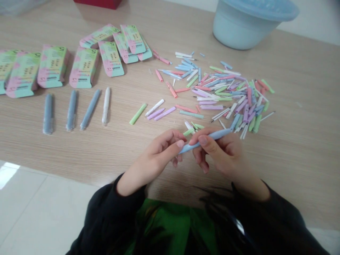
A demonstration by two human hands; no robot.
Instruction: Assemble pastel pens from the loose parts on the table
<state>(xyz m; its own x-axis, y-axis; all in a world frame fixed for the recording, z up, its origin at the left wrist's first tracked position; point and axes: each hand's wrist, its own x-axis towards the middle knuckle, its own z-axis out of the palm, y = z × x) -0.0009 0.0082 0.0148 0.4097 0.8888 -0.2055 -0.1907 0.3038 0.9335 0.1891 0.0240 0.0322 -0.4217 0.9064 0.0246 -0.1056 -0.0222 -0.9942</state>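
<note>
A light blue pen (212, 136) lies across both my hands above the wooden table (305, 117). My right hand (225, 156) grips its barrel with thumb and fingers. My left hand (159, 156) pinches the pen's lower tip. Just beyond my hands spreads a pile of pastel pen parts (225, 95) in pink, purple, green, blue and white. A green barrel (138, 113) and a white one (154, 107) lie apart at the pile's left.
Three blue assembled pens (71, 110) and a white pen (106, 105) lie in a row at the left. Behind them are several pastel packaging boxes (53, 67). A pale blue plastic basin (249, 21) stands at the back right. White floor tiles (32, 205) show below the table's edge.
</note>
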